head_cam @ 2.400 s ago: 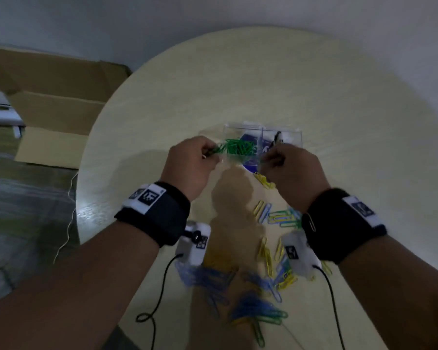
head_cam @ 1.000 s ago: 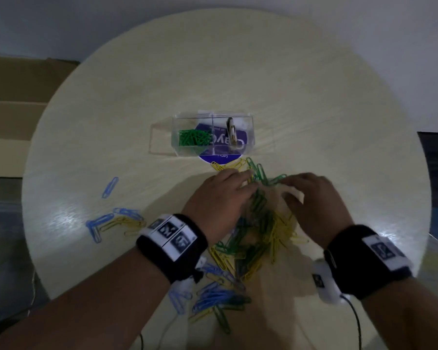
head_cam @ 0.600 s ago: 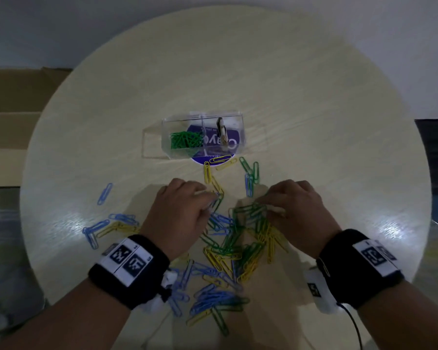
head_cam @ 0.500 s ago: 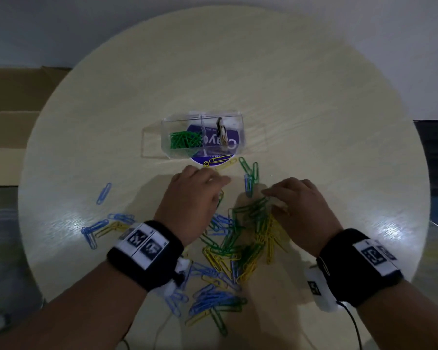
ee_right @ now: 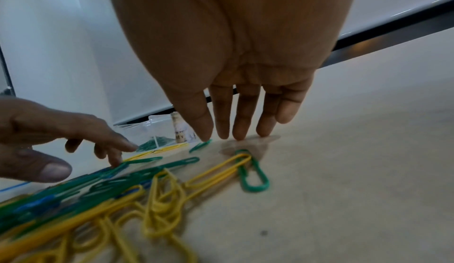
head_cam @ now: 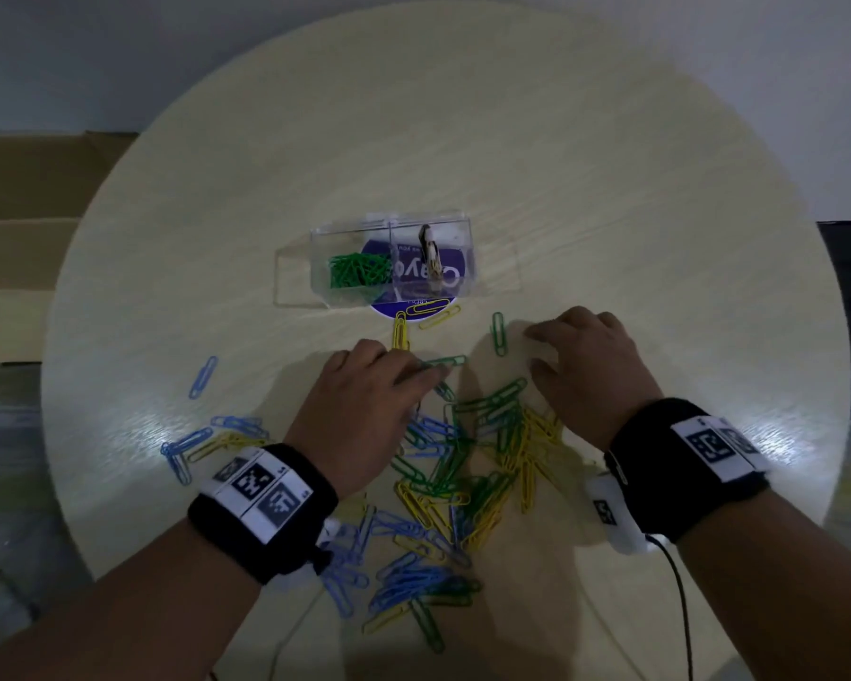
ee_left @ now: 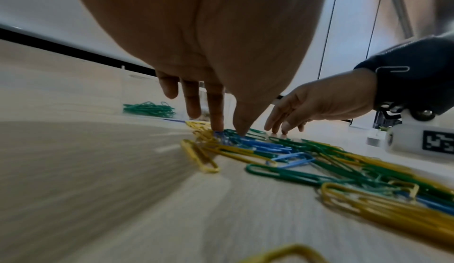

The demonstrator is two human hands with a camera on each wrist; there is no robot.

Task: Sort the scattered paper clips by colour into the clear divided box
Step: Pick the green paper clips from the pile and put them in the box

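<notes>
A clear divided box (head_cam: 463,238) stands mid-table; green clips (head_cam: 357,271) fill its left compartment, and a small dark object (head_cam: 429,248) stands in the right one. A mixed heap of green, yellow and blue paper clips (head_cam: 477,464) spreads across the near half of the table. My left hand (head_cam: 404,371) reaches over the heap's far edge, its straight fingertips (ee_left: 217,127) pressing on clips there. My right hand (head_cam: 531,344) lies flat to the right, fingertips (ee_right: 238,137) on the bare table beside a lone green clip (head_cam: 498,333). Neither hand holds a clip.
Several blue and yellow clips (head_cam: 212,437) lie apart at the left, with one blue clip (head_cam: 203,377) farther out. Yellow clips (head_cam: 426,314) sit just before the box on a purple round sticker. Cardboard boxes (head_cam: 25,228) stand beyond the round table's left edge.
Both hands came back from the box to the heap. In the last half second the right hand slid rightward off the clips, and the left hand shifted right along the heap's far edge.
</notes>
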